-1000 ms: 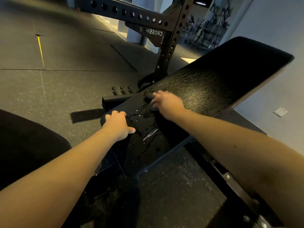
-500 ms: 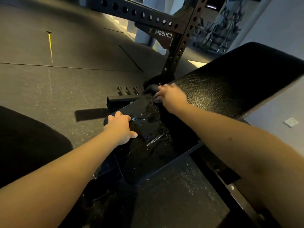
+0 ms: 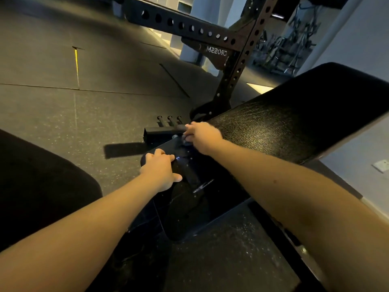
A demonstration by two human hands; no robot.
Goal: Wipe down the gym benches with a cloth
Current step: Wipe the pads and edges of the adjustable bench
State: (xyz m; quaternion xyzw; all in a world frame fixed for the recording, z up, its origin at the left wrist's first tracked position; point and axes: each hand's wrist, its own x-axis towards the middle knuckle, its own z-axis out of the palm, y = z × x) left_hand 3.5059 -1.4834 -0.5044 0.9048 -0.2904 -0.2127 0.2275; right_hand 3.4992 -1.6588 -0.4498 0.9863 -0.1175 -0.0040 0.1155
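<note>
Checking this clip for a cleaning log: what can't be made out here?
Head view:
Cloth: mostly hidden under the right hand; only a dark bit shows.
Bench: far end cut off by the right edge.
Left hand: fingertips hidden, curled over the bench edge.
Machines behind the rack: blurred.

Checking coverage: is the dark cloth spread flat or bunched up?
Bunched: the dark cloth is a small wad gripped by the right hand.

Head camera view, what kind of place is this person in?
Most likely a gym. A padded black bench stands beside a perforated steel rack upright on speckled rubber floor tiles. What look like exercise machines show blurred in the background.
</note>
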